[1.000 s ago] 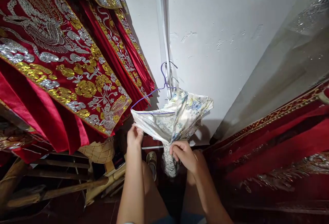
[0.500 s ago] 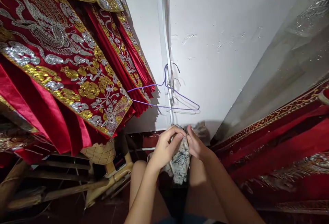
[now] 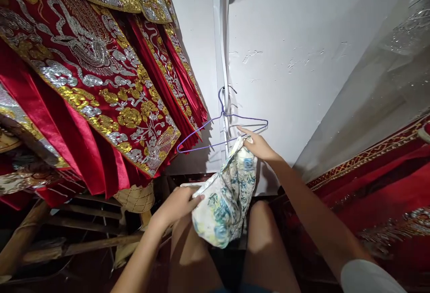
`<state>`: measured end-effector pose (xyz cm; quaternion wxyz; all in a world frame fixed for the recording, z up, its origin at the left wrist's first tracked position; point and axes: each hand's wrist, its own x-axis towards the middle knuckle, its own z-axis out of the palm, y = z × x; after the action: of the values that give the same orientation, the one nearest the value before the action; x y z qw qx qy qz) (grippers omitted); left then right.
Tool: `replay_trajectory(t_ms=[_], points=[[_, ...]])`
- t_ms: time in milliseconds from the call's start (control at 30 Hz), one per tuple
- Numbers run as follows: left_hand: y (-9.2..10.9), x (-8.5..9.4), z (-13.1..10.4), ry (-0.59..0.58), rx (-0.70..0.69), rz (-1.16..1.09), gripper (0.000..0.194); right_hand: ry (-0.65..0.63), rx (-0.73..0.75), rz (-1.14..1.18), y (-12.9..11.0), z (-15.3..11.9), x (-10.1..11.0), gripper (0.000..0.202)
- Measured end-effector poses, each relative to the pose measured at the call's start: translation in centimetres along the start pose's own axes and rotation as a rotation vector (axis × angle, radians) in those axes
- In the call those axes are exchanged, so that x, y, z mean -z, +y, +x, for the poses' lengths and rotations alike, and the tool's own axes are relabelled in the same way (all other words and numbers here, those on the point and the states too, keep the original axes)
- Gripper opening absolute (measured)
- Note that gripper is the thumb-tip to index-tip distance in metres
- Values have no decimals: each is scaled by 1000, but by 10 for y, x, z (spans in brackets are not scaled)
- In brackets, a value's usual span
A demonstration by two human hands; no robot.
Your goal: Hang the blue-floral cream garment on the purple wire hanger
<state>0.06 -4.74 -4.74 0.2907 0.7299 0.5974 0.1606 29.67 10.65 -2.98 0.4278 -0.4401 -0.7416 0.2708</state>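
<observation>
A white floral garment (image 3: 231,194) with blue, green and yellow print is stretched between my two hands, above my knees. My left hand (image 3: 179,204) pinches its edge at the lower left, thumb on top. Higher up, my right hand (image 3: 258,145) grips the garment's upper corner, its index finger extended toward the wall. Just beyond that finger hangs a purple wire hanger (image 3: 248,118), hooked on a white vertical strip (image 3: 221,46) by the wall. The garment's upper edge lies close to the hanger's lower bar; whether they touch I cannot tell.
On the left hang red garments (image 3: 110,91) with gold and silver sequin embroidery. Under them are a woven basket (image 3: 136,198) and a wooden frame (image 3: 101,243). More red embroidered cloth (image 3: 379,190) lines the right side. The white wall (image 3: 285,24) stands ahead.
The garment has risen from between my knees and is spread wider. My right hand moved up toward the hanger; my left moved left and apart from it. The hanger has turned slightly.
</observation>
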Motion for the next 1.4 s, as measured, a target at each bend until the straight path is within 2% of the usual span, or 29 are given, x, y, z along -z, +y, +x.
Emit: replay_trajectory(t_ms=[100, 167, 267, 333, 400, 467, 533, 567, 633, 700, 733, 867, 933, 1033, 1100, 1167, 1233, 1333, 1400], points=[[-4, 26, -6, 14, 40, 180, 31, -80, -86, -27, 17, -3, -11, 35], [-8, 41, -7, 83, 74, 298, 33, -61, -85, -22, 20, -15, -12, 27], [-11, 55, -5, 211, 149, 372, 34, -10, -101, 18, 13, -41, -1, 15], [-9, 59, 0, 278, 174, 331, 38, -1, -117, 72, 3, -56, 10, 9], [-1, 59, 9, 354, 133, 259, 42, -11, -119, 118, -7, -66, 21, 9], [9, 57, 21, 440, 65, 209, 44, -37, -118, 140, -17, -72, 28, 12], [17, 57, 32, 479, 76, 229, 45, -37, -106, 138, -24, -74, 30, 12], [20, 57, 37, 453, 119, 267, 44, -20, -92, 134, -25, -75, 30, 11], [21, 58, 44, 327, 215, 346, 40, 41, -71, 122, -24, -76, 29, 9], [18, 60, 47, 217, 253, 384, 38, 78, -67, 107, -21, -78, 27, 7], [16, 61, 47, 204, 256, 391, 39, 84, -66, 95, -19, -79, 26, 7], [14, 65, 46, 250, 273, 405, 42, 99, -53, 45, -17, -80, 21, 10], [17, 67, 49, 273, 242, 400, 39, 98, -41, 51, -20, -79, 17, 9], [22, 69, 57, 370, 176, 403, 35, 97, -27, 84, -26, -79, 13, 7], [20, 69, 63, 324, 176, 402, 35, 123, -33, 83, -27, -81, 13, 7], [15, 69, 67, 182, 196, 382, 37, 142, -38, 61, -26, -83, 14, 8], [10, 69, 69, 94, 207, 363, 39, 135, -36, 46, -23, -84, 15, 9], [9, 67, 68, 145, 189, 382, 35, 127, -29, 43, -18, -83, 16, 11], [14, 67, 66, 228, 109, 357, 32, 121, -23, 46, -16, -81, 15, 10]])
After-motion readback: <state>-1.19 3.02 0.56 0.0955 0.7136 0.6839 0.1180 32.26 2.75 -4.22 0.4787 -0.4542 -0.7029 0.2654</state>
